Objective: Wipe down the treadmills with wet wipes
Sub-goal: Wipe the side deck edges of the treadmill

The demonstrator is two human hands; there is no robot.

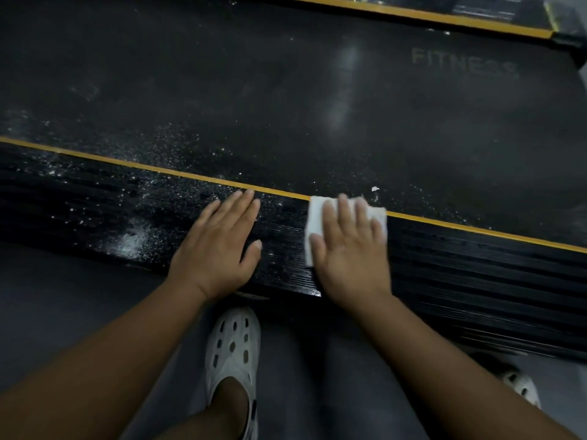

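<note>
One limp, light wet wipe (315, 225), probably best pinned flat, lies under straight fingers (344, 212) of the right hand (351, 252) on the treadmill's side rail (476, 274); left hand (219, 246) rests flat, empty.

One word can be read: FITNESS (463, 63), printed in faint grey capitals on the dark treadmill belt (254, 90). It stands toward the belt's right end, close to its far edge and just short of the yellow stripe (413, 14) that borders that edge. The letters are dim and slightly blurred.
</note>
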